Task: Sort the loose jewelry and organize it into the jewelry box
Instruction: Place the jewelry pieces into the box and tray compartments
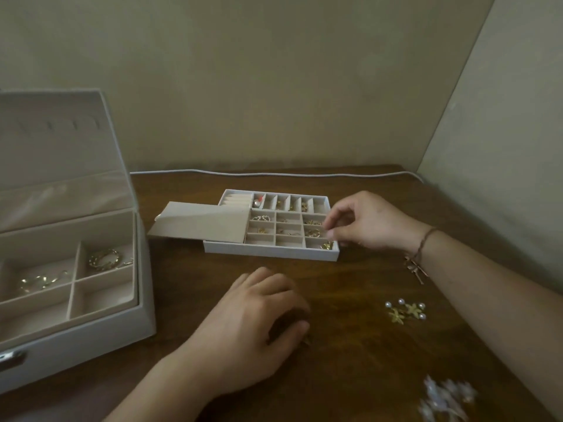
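Dark wood bench (350, 284) in a corner of plain beige walls; a white cable (274, 174) runs along the back edge. I log the right hand (362, 222) over the right side of the divider tray (271, 252), thumb and forefinger pinched together above a right-column cell; whether anything is between them I cannot tell. Left hand (259, 318) rests palm down on the bench, fingers curled, thumb tucked under; I see nothing clearly held. Tray cells hold small gold pieces, and a flat lid (201, 222) lies askew over its left part. Jewelry box (70, 300) stands open at far left with gold chains inside. Loose pearl-and-gold flower earrings (406, 310) lie near the right forearm; a blurred white floral piece (447, 397) sits nearer me.
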A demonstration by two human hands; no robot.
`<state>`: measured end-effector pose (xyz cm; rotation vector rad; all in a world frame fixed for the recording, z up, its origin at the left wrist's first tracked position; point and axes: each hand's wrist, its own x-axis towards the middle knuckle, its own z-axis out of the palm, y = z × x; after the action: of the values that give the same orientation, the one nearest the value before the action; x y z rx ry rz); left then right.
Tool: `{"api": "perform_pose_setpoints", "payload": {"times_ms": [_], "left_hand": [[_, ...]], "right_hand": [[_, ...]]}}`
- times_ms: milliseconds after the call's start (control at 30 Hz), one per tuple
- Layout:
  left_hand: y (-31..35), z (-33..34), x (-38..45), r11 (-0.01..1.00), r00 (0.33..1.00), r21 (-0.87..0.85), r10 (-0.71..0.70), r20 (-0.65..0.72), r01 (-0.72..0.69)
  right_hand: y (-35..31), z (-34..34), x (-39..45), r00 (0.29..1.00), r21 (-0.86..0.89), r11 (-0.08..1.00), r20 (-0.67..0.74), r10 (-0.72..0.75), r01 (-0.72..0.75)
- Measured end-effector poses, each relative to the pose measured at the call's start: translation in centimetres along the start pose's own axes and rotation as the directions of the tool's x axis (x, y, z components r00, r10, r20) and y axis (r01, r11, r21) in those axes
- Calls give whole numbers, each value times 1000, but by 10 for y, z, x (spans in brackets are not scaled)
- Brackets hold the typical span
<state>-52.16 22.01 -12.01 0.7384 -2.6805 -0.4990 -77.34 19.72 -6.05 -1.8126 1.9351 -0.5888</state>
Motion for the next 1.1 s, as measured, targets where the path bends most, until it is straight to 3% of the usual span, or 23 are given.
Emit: {"api": "perform_pose_setpoints", "payload": {"times_ms": [100,167,267,367,633,900,1100], "left_hand": [[-3,-4,-5,995,987,-3,96,130,-96],[-7,-3,-8,991,979,21,124,164,-129],[-10,2,-9,988,984,38,148,100,-152],[-10,7,-7,991,990,29,131,57,-133],[-8,10,-6,997,998,-58,57,-29,-59],[-8,8,-8,992,1000,-126,1,-30,-4],[-7,6,-9,993,998,-97,68,12,-67]], "right_hand": [[8,-21,-25,997,-26,999,-65,-45,43],[17,-34,-52,999,-100,994,1,-49,49],[35,-37,-96,972,-298,954,215,90,-23],[51,-24,-126,962,-397,915,218,162,-64],[60,12,-145,996,-230,971,-75,44,-60],[69,9,-145,995,-213,974,-79,59,-75],[67,8,-149,995,-162,986,-90,32,-47]]}}
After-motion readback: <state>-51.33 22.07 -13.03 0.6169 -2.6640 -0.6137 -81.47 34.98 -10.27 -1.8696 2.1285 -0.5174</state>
